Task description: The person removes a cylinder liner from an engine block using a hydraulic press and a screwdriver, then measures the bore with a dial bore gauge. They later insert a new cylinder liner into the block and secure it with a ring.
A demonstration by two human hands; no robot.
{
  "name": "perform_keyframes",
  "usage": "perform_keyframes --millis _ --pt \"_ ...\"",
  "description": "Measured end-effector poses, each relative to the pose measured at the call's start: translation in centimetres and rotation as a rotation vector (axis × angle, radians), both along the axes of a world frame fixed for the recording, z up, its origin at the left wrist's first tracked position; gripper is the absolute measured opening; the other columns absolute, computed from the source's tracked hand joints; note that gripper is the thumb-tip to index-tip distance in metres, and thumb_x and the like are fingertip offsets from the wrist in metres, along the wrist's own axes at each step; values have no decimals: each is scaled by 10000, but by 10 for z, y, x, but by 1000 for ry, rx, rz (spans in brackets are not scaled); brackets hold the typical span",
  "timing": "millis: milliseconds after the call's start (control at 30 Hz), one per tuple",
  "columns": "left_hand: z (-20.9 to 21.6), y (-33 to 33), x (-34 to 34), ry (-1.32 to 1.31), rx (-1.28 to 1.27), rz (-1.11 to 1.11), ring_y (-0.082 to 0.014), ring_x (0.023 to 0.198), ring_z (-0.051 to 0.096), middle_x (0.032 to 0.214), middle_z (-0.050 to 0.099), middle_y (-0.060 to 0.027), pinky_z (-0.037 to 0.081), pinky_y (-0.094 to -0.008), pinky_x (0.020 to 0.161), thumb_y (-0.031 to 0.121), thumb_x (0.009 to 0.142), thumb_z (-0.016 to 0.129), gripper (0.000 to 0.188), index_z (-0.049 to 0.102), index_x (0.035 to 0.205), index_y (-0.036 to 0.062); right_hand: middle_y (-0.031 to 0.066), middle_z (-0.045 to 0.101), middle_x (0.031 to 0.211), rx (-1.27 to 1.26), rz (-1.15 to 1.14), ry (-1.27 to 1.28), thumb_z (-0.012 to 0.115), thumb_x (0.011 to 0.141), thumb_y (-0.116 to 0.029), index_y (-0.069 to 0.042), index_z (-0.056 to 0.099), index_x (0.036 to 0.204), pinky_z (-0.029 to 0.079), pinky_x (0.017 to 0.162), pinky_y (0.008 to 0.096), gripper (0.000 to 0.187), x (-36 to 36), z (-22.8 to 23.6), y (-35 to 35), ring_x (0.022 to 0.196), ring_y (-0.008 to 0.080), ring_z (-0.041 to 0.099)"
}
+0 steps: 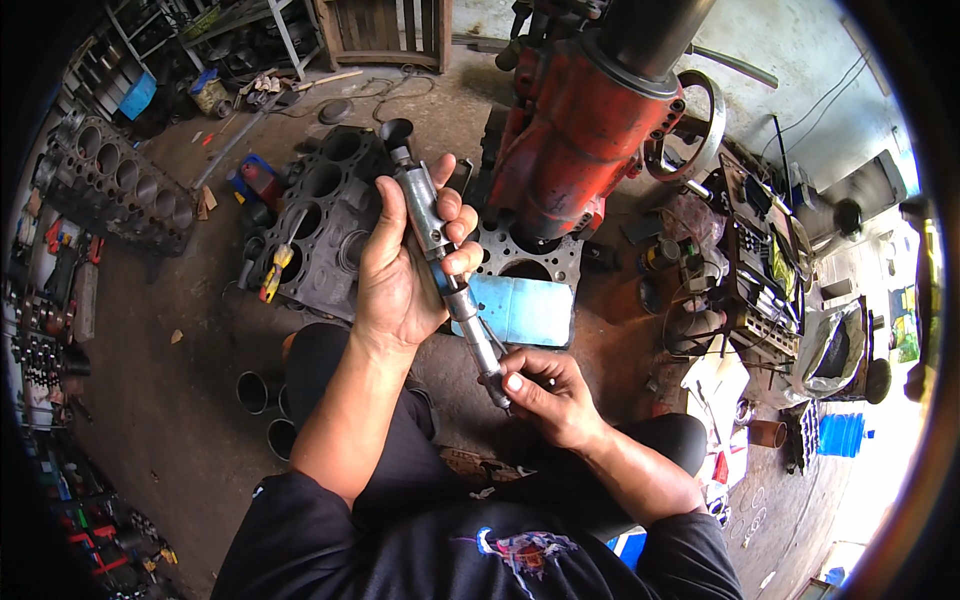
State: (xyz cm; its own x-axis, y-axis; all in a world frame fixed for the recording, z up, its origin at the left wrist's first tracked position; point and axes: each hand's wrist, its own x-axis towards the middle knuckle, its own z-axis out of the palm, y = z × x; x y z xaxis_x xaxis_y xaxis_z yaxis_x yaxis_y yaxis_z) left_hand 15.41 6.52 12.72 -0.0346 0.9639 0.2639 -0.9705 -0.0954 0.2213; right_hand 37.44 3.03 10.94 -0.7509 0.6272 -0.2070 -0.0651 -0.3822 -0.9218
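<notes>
Left hand [390,290]: fingers curled around the upper part of a long silver tool [461,303], tilted down rightward.
Right hand [560,402]: fingers pinching the tool's lower end.
Red machine [580,130]: stands ahead, above an engine block [568,262].
Blue pad [525,308]: at that block's near end; cloth or booklet, hard to tell.
Yellow-handled tool [274,272]: on another block [338,228], left.

**Wide view down from the wearer's head**

The fisheye camera looks steeply down: dark shirt [405,560] at the near edge, left hand [402,285] and right hand [558,400] close below, wooden crate [385,35] at the far edge.
</notes>
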Motion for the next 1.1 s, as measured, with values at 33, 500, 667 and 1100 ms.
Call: perform_keyframes --millis 33,500,667,1100 --pt "0 0 0 -2 3 -3 -156 847 498 939 540 -47 506 -277 632 490 1030 448 619 455 1398 -7 -27 622 852 -4 2 5 646 998 -226 -2 685 1007 425 705 228 228 0 0 0 789 43 518" --pt "0 -1 1 -23 11 -20 -158 845 497 941 527 -51 508 -277 628 485 1034 441 615 444 1400 -10 7 661 880 28 -3 -8 659 987 -205 5 695 1004 450 773 258 214 -1 -1 -1 845 72 555" --pt "0 0 1 -22 9 -22 -158 840 496 939 526 -53 507 -277 628 485 1034 441 615 441 1400 -9 5 649 872 45 23 -24 661 986 -206 8 693 1001 445 770 257 216 -1 0 0 842 74 551" --pt "-1 1 2 -11 -4 -20 -156 835 497 931 526 -54 505 -273 621 488 1033 444 614 447 1391 -11 7 643 877 59 44 -15 643 998 -199 18 678 974 439 787 261 221 -1 6 -2 854 70 536"
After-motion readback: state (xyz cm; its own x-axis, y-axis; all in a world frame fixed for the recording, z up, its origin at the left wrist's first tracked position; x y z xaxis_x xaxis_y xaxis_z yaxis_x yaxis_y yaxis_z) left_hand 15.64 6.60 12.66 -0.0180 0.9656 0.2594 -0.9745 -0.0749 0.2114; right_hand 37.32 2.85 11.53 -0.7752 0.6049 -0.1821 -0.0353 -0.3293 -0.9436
